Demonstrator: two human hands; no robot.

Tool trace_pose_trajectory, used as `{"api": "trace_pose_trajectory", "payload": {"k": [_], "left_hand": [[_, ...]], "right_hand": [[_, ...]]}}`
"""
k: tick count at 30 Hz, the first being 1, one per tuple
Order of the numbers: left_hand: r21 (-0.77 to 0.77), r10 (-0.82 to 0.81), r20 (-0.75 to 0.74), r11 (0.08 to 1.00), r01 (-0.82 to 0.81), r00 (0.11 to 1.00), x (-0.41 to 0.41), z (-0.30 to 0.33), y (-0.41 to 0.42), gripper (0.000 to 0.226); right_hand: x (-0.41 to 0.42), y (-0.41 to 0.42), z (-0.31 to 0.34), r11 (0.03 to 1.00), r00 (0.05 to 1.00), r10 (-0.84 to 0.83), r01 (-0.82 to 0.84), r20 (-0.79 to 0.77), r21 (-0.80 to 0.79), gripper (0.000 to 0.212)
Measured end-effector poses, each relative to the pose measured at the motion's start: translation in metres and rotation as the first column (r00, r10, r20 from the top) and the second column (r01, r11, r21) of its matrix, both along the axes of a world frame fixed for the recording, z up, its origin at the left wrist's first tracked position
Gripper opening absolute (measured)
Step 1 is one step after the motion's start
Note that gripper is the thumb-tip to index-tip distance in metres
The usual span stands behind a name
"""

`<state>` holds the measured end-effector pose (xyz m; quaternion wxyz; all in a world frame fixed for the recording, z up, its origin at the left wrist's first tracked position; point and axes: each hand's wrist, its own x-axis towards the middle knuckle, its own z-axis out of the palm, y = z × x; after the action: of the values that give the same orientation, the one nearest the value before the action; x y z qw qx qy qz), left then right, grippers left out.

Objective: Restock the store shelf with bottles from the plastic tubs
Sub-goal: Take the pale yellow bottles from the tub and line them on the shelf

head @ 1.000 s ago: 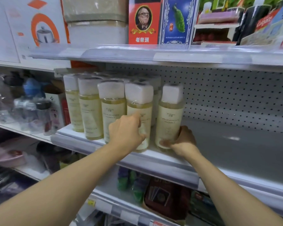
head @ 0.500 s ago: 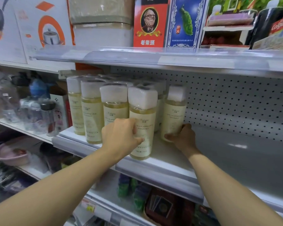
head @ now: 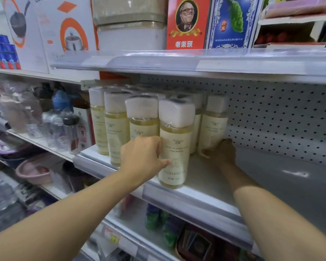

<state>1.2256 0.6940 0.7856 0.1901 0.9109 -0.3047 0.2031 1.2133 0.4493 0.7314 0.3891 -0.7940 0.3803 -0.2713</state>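
Where the grey shelf (head: 205, 187) meets its front edge near the middle of the frame, a front bottle (head: 175, 146) of pale yellow liquid with a white cap stands upright, its label reading "CAMELLIA" and "FRAGRANCE". The left hand (head: 142, 159) grips this bottle from its left side, fingers curled round the body and the thumb (head: 165, 162) pressed across the label. Just right and further back, a rear bottle (head: 212, 127) of the same kind stands near the pegboard back panel (head: 280, 117); the right hand (head: 221, 152) is wrapped round its lower part, fingers curled against its base. Left of the front bottle, more matching bottles (head: 117, 129) stand in tight rows reaching toward the back of the shelf, caps wrapped in clear film. To the right of both hands the shelf surface is bare grey metal. Above, in the upper part of the frame, an upper shelf (head: 196, 63) carries a red box (head: 186, 23), a blue box (head: 231, 23) and a cookware carton (head: 51, 32). At the left, clear drinking bottles (head: 60, 127) stand on a neighbouring shelf, with a pink basin (head: 33, 172) lower down.
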Motion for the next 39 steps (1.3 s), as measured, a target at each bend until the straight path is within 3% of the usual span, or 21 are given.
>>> {"api": "trace_pose_trajectory", "payload": {"k": [14, 19, 22, 24, 26, 30, 39], "left_hand": [[0.027, -0.022, 0.02, 0.999, 0.021, 1.0, 0.006, 0.0, -0.001, 0.04], [0.033, -0.04, 0.013, 0.999, 0.039, 0.999, 0.003, -0.002, 0.001, 0.041], [0.039, -0.043, 0.003, 0.998, 0.043, 0.999, -0.002, -0.004, 0.005, 0.04], [0.051, -0.048, 0.002, 0.998, 0.047, 0.999, -0.008, -0.007, 0.01, 0.037], [0.068, -0.06, -0.012, 0.996, 0.061, 0.998, -0.016, -0.01, 0.016, 0.033], [0.086, -0.11, -0.038, 0.99, 0.113, 0.993, -0.035, -0.016, 0.031, 0.031], [0.169, -0.149, -0.151, 0.97, 0.174, 0.977, -0.1, -0.059, 0.08, 0.037]], "right_hand": [[0.008, -0.002, 0.003, 0.999, 1.0, -0.026, 0.026, 0.004, 0.042, 0.072], [-0.005, 0.006, 0.004, 0.998, 1.0, 0.013, -0.011, -0.022, 0.054, 0.091], [-0.003, -0.018, -0.024, 0.998, 0.998, 0.039, -0.042, -0.058, -0.038, 0.105], [-0.013, -0.016, -0.028, 0.993, 0.992, 0.049, -0.061, -0.117, -0.106, 0.096], [-0.049, 0.024, -0.003, 0.986, 0.984, 0.03, -0.058, -0.176, -0.158, 0.08], [-0.11, 0.089, 0.024, 0.971, 0.951, 0.017, -0.089, -0.308, -0.222, 0.077], [-0.203, 0.175, -0.014, 0.905, 0.917, 0.003, -0.172, -0.398, -0.39, 0.079]]}}
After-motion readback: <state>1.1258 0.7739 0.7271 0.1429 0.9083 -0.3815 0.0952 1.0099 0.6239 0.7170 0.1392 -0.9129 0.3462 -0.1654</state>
